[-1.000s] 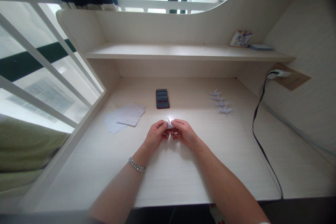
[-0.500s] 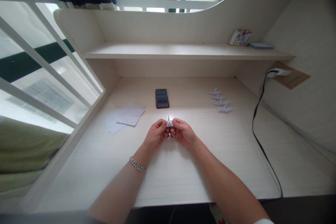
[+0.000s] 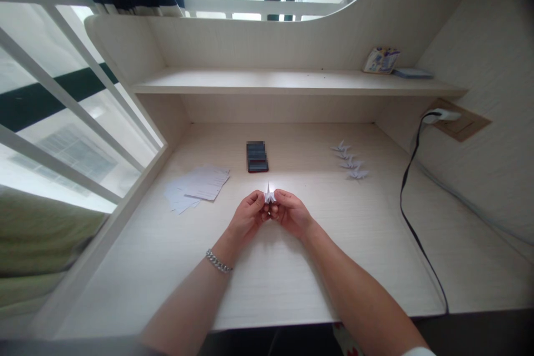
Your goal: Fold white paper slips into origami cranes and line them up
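Note:
A small folded white paper figure is pinched between my two hands just above the desk's middle. My left hand, with a metal bracelet on its wrist, grips it from the left with closed fingers. My right hand grips it from the right, fingers curled. A point of the paper sticks up between the thumbs. Behind the hands lies a dark phone.
Loose white paper sheets lie to the left on the desk. Several finished paper cranes stand in a row at the right. A black cable runs from a wall plug down the right side. A shelf above holds a small box.
Both hands have stayed nearly in place, with fingers shifting slightly on the paper figure; its upright point now shows more clearly between the thumbs.

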The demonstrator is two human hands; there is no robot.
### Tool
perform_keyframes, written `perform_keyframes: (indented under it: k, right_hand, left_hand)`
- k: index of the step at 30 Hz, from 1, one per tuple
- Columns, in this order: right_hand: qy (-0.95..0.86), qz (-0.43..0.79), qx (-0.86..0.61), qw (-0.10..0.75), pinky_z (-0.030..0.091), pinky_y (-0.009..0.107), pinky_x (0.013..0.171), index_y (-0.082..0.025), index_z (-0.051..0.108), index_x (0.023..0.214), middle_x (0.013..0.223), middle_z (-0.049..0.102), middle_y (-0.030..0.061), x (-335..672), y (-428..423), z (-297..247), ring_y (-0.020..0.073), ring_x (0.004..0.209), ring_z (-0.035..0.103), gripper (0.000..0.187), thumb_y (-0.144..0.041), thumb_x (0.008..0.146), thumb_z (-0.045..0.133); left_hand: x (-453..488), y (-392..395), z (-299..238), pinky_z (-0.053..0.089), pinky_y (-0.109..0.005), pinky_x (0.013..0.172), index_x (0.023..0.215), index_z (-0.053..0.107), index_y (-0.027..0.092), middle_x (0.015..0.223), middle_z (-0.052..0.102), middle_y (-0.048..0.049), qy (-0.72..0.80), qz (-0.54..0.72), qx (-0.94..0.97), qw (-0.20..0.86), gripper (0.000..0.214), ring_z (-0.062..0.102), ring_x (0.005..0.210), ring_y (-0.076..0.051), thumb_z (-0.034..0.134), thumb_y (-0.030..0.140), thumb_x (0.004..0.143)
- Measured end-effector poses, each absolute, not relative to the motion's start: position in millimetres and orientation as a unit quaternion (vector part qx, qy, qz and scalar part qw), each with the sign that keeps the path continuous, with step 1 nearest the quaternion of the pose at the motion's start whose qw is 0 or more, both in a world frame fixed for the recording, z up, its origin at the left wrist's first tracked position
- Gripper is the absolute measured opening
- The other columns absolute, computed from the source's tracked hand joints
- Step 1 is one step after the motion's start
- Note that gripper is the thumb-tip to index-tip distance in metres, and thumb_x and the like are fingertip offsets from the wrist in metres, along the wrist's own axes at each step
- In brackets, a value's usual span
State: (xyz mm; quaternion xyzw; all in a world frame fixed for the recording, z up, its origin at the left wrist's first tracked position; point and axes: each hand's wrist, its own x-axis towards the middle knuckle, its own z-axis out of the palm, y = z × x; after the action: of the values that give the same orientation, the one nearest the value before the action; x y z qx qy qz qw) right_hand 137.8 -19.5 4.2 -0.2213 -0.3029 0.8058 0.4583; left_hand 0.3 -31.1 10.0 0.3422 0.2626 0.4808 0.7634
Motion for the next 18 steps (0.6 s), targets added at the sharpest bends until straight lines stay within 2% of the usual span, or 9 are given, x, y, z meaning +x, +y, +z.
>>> perform_keyframes:
  k: [18]
  right_hand:
    - [-0.269,0.816,-0.226,0.46,0.043,0.02,0.049,-0.012,0.062,0.074,0.059,0.061,0.0022,138.0,-18.0,1.2,0.0084,0.05,0.051,0.022,-0.033,0.081,0.059]
  left_hand:
    - [-1.4,-30.0,12.1,0.039,-0.022,0.055,0.071,0.049,0.015,0.067,0.054,-0.0009,0.26,0.489,0.324,0.767,0.023,0.049,0.055,-0.008,0.059,0.034,0.08]
